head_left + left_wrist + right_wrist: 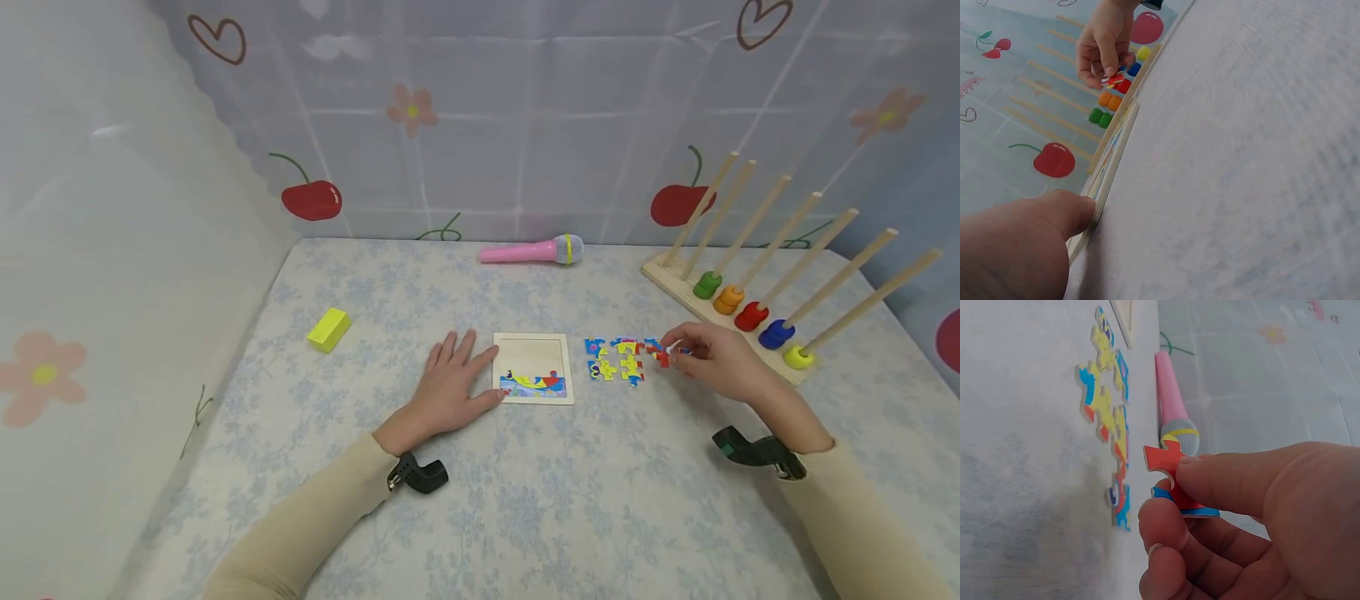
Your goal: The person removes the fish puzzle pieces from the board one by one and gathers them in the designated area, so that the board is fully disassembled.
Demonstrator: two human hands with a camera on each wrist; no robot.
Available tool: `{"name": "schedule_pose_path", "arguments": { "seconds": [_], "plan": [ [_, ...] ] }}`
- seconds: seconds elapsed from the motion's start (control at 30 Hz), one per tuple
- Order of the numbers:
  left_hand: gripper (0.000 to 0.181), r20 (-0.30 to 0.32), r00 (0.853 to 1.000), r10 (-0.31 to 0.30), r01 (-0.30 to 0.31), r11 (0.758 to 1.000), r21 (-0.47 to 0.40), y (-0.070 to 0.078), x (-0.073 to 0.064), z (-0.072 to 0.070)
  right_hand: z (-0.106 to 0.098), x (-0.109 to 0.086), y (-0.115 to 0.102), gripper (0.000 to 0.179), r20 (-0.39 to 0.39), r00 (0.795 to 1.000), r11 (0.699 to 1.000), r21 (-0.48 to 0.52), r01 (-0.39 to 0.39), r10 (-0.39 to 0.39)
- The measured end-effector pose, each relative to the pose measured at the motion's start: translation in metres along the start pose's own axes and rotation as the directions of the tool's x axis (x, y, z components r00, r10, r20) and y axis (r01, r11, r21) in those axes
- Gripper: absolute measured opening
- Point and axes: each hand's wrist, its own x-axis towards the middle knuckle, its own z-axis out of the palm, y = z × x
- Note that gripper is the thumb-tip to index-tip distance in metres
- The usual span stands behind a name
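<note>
A square wooden puzzle tray (531, 354) lies on the table, its lower part filled with joined pieces in blue, yellow and red. Spread beside its left edge is my left hand (447, 385), fingers straight, with the thumb and forefinger touching the rim. In the left wrist view the thumb (1072, 211) rests against the tray's side. My right hand (712, 358) pinches a red and blue puzzle piece (1179, 484) between thumb and fingers, lifted off the table. Several loose puzzle pieces (1105, 409) in yellow, blue and red lie between the tray and this hand.
A pink toy microphone (521, 252) lies at the back of the table. On the right stands a wooden peg rack (678, 287) with tall rods and coloured beads. A yellow block (328, 330) sits at the left. Behind hangs a patterned curtain (480, 150).
</note>
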Motion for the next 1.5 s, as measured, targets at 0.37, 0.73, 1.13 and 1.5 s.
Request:
{"name": "schedule_pose_path", "arguments": {
  "seconds": [0.37,0.73,1.13,1.5],
  "plan": [
    [0.070,0.008,1.000,0.001,-0.001,1.000,-0.011,-0.002,0.001,0.001,0.007,-0.001,0.015,0.018,0.051,0.999,1.000,0.007,0.003,-0.003],
    [0.070,0.000,1.000,0.011,-0.011,1.000,-0.003,-0.002,0.001,0.000,0.017,0.002,0.017,0.015,0.036,0.999,1.000,-0.019,-0.011,0.012],
    [0.070,0.007,1.000,-0.001,0.001,1.000,-0.009,0.000,0.001,-0.001,0.020,0.004,0.010,0.019,0.005,0.999,0.994,-0.099,-0.052,0.053],
    [0.070,0.008,1.000,-0.005,0.005,1.000,-0.014,0.002,0.000,-0.003,0.020,0.003,0.006,0.020,-0.008,0.999,0.991,-0.127,-0.045,0.044]
  ]
}}
